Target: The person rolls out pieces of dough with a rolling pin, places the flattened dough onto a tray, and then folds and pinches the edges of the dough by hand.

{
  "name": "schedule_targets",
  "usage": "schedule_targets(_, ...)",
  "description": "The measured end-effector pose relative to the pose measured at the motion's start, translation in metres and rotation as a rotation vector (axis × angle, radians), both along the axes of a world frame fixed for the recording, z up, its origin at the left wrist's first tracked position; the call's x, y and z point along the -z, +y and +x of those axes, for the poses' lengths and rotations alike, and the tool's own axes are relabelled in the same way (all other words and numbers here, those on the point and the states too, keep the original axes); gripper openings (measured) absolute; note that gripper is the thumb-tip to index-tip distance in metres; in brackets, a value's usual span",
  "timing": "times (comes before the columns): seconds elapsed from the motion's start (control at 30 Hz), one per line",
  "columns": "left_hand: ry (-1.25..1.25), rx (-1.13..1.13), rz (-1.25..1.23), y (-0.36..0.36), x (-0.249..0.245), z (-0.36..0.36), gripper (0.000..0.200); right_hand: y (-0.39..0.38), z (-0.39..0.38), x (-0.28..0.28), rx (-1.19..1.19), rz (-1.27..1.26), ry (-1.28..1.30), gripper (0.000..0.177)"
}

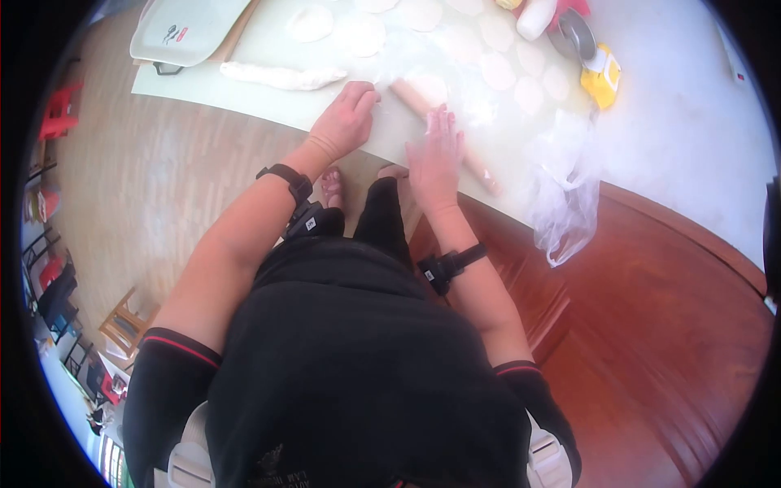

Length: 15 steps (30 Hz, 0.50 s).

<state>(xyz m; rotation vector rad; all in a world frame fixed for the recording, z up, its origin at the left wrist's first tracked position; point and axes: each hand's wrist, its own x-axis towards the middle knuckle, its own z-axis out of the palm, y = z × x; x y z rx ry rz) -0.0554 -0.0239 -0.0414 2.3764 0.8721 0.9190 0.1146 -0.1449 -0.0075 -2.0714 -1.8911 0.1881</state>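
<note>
My right hand (435,163) lies flat across a wooden rolling pin (477,167), fingers stretched out and dusted with flour. The pin sits slantwise near the table's front edge, beside a round dough wrapper (429,87). To the left, my left hand (347,120) is closed with its fingers curled at the table edge; whether anything is inside them is hidden. A long rope of dough (283,77) rests just beyond that hand. Several flat dough rounds (360,37) are spread over the far part of the pale work surface (195,91).
At the far left stands a light tray (185,31). A clear plastic bag (565,203) hangs over the right edge, near a yellow packet (600,77) and a metal bowl (576,34). Brown wooden panelling (634,325) is at the lower right; a wooden stool (124,324) stands left.
</note>
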Motion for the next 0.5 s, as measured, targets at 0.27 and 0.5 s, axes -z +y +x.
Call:
schedule_targets(0.27, 0.087, 0.013, 0.034, 0.004, -0.009, 0.0, 0.029, 0.005, 0.023, 0.015, 0.119, 0.105, -0.075, 0.044)
schedule_targets(0.5, 0.059, 0.103, 0.055, 0.007, -0.02, 0.033, 0.033, 0.015, 0.062, -0.006, 0.281, 0.211, 0.13, 0.042)
